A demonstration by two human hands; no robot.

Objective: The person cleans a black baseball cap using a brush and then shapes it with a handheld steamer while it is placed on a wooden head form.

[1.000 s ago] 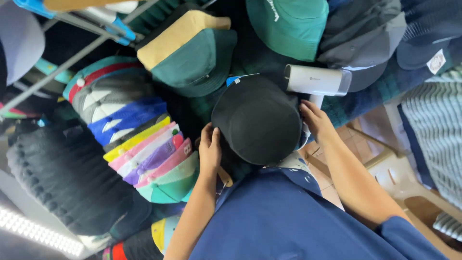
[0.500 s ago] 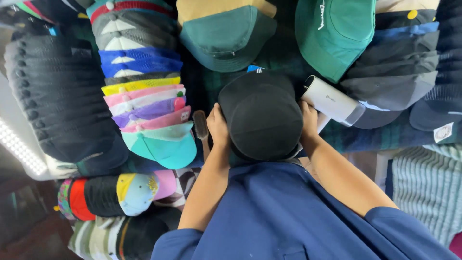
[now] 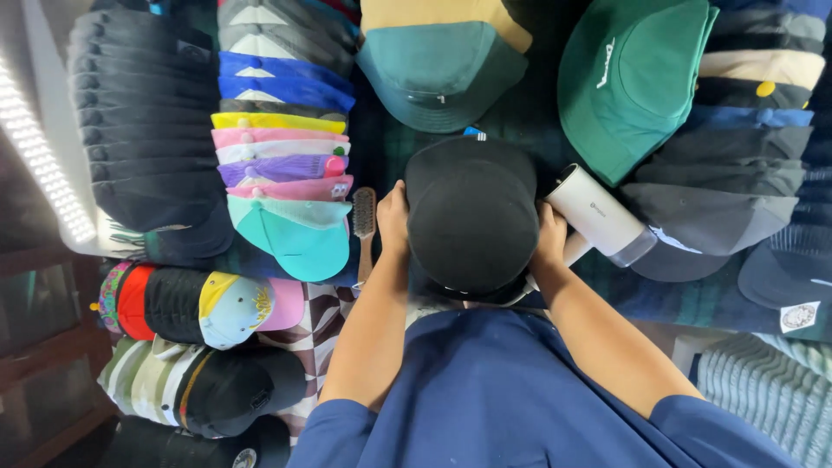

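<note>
a: between the two sets of fingers sits the black cap [image 3: 472, 217], crown up, brim toward the body. left hand [image 3: 393, 217] presses its left flank, right hand [image 3: 548, 234] its right flank.

b: are the fingers closed on it?

a: curled round the sides, both hands. the fingertips go under the edge, so i cannot tell how tightly they grip.

b: what lies beyond the right fingers?

a: a white handheld steamer [image 3: 598, 212], touching or nearly touching the knuckles, lying tilted. past that, a green cap [image 3: 633, 78] and a stack of grey caps [image 3: 728, 173].

b: and outside the left fingers?

a: a small brush [image 3: 364, 217] just beside them, then a fanned row of coloured caps [image 3: 282, 156] ending in a teal one.

b: how would you hold it well?

a: my judgement: keep the pressure even on both flanks so the crown stays round, with thumbs off the front panel. lopsided squeezing would likely crease it, and the right wrist should stay clear of the steamer so it isn't knocked.
</note>
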